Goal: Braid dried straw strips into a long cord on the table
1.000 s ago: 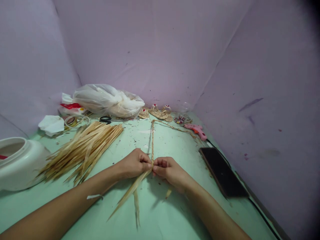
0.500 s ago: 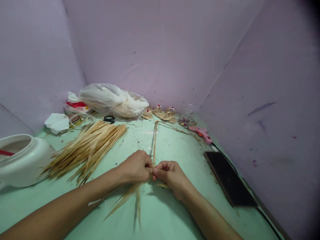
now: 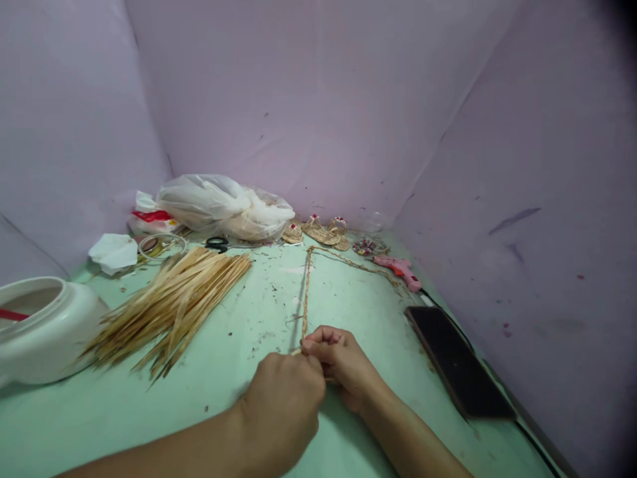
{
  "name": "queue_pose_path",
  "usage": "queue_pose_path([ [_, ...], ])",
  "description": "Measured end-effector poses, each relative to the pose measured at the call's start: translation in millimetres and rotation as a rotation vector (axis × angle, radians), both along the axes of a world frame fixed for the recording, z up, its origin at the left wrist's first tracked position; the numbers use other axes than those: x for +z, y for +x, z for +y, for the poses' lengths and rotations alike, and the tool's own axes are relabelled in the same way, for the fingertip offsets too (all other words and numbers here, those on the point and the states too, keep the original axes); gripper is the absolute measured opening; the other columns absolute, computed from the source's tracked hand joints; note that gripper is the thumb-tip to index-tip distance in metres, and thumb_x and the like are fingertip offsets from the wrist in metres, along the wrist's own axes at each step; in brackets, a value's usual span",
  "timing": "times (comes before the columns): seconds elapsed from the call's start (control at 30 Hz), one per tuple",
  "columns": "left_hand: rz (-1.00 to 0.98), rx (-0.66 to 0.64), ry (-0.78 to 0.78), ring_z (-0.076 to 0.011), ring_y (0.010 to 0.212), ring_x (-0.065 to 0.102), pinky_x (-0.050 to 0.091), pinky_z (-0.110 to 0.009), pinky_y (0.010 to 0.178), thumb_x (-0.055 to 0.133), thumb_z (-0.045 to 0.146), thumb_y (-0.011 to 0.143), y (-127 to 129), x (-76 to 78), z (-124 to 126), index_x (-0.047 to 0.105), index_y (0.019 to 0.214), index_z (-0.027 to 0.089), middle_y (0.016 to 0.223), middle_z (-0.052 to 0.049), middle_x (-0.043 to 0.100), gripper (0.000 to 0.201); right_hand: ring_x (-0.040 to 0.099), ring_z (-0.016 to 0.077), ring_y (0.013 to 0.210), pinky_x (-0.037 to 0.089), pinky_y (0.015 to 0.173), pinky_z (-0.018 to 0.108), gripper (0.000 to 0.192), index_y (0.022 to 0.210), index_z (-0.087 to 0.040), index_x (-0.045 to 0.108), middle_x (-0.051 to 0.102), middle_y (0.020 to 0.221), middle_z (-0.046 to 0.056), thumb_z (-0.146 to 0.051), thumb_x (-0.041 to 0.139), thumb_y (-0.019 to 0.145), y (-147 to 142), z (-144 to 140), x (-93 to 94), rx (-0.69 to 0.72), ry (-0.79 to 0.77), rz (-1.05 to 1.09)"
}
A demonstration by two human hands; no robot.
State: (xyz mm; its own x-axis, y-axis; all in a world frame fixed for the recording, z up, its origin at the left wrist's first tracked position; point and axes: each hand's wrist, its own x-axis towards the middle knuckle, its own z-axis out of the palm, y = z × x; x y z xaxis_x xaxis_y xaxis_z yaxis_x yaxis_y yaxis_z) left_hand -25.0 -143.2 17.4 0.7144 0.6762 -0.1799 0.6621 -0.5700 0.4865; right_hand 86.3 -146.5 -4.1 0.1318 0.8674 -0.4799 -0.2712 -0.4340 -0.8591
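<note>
A thin braided straw cord (image 3: 306,292) runs from the far side of the green table (image 3: 209,405) straight toward me. My right hand (image 3: 343,362) pinches its near end with closed fingers. My left hand (image 3: 283,405) is closed just in front of it, back of the hand toward the camera, covering the loose straw strips it grips. The two hands touch at the end of the braid.
A pile of dried straw strips (image 3: 172,305) lies to the left, beside a white plastic jar (image 3: 42,328). At the back are a plastic bag (image 3: 223,206), scissors (image 3: 217,243), tape rolls (image 3: 159,244), small woven sandals (image 3: 323,229) and a pink glue gun (image 3: 401,271). A dark phone (image 3: 455,362) lies right.
My left hand has drawn back toward me and turned over, hiding the loose strips that trailed on the table. My right hand stayed at the braid's end.
</note>
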Motion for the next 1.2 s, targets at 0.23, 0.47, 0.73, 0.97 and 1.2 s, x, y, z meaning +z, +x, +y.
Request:
queue_pose_path([
  [0.23, -0.097, 0.182, 0.012, -0.0189, 0.059, 0.055, 0.037, -0.028, 0.057, 0.046, 0.023, 0.067, -6.4, 22.6, 31.6, 0.064, 0.069, 0.013, 0.060, -0.010, 0.060, 0.020, 0.027, 0.0013, 0.033, 0.014, 0.037, 0.019, 0.014, 0.055, -0.012, 0.053, 0.053, 0.044, -0.002, -0.019, 0.064, 0.050, 10.3, 1.7, 3.9, 0.124, 0.054, 0.005],
  [0.47, -0.363, 0.379, -0.860, -0.0086, 0.033, 0.040, 0.028, -0.020, 0.034, 0.048, 0.017, 0.062, -2.3, 4.3, 56.4, 0.036, 0.120, 0.005, 0.050, 0.001, 0.056, 0.060, 0.023, 0.0006, 0.033, 0.010, 0.037, 0.019, 0.022, 0.058, -0.011, 0.055, 0.055, 0.047, -0.002, -0.028, 0.069, 0.053, 20.1, 2.9, 2.9, 0.228, 0.104, -0.013],
  [0.73, -0.482, 0.431, -1.100, -0.0061, 0.033, 0.042, 0.027, -0.015, 0.028, 0.052, 0.012, 0.058, -2.5, -5.5, 57.8, 0.042, 0.098, 0.010, 0.061, -0.002, 0.060, 0.041, 0.047, 0.0061, 0.043, 0.027, 0.044, 0.018, 0.027, 0.066, -0.011, 0.054, 0.059, 0.053, 0.001, -0.026, 0.071, 0.051, 22.4, 3.8, -3.3, 0.236, 0.139, 0.012],
  [0.97, -0.343, 0.400, -0.892, -0.0099, 0.028, 0.041, 0.030, -0.019, 0.028, 0.050, 0.024, 0.064, 2.8, -10.8, 44.3, 0.048, 0.053, 0.012, 0.037, 0.001, 0.046, 0.017, 0.049, 0.0086, 0.048, 0.031, 0.047, 0.020, 0.021, 0.064, -0.014, 0.050, 0.057, 0.052, 0.000, -0.021, 0.067, 0.052, 20.1, 3.2, -3.9, 0.262, 0.111, -0.170],
  [1.2, -0.341, 0.370, -0.486, -0.0039, 0.033, 0.028, 0.019, -0.018, 0.035, 0.045, 0.011, 0.052, 4.5, -27.2, 44.5, 0.045, 0.042, 0.013, 0.033, 0.005, 0.035, 0.011, 0.047, 0.0101, 0.050, 0.028, 0.047, 0.020, 0.010, 0.064, -0.016, 0.061, 0.060, 0.057, 0.001, -0.016, 0.051, 0.064, 17.4, -8.9, 3.1, 0.331, 0.201, -1.052],
])
